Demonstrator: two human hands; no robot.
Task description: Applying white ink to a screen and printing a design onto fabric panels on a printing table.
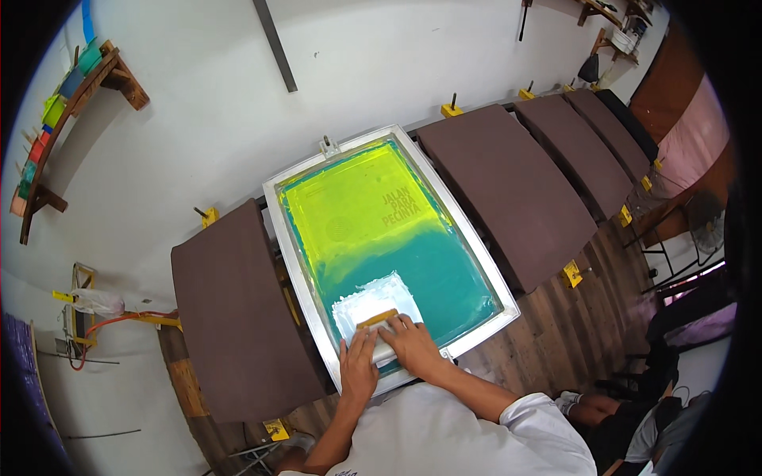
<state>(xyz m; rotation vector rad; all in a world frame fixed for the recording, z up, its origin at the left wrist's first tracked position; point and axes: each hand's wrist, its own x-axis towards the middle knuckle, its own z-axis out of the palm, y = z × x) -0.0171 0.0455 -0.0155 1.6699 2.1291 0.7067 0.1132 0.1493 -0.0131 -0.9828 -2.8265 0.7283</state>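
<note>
A screen-printing frame (pixel 292 238) with a pale metal rim lies in front of me, its mesh (pixel 432 278) yellow-green at the far part and teal nearer me. Dark lettering and a faint round mark show through the yellow-green part. White ink (pixel 393 288) lies in a thick patch on the near part of the mesh. At the near edge of this patch, my left hand (pixel 359 369) and my right hand (pixel 410 347) are closed side by side on a squeegee (pixel 377 320) with a yellowish edge. My fingers and palms cover much of it.
Brown fabric-covered boards (pixel 234 317) flank the frame, with several more (pixel 508 190) in a row to the right. Yellow clamps (pixel 573 274) stick out along their ends. A wooden shelf (pixel 75 107) with colourful tools hangs on the left wall. Another person (pixel 603 420) sits at the lower right.
</note>
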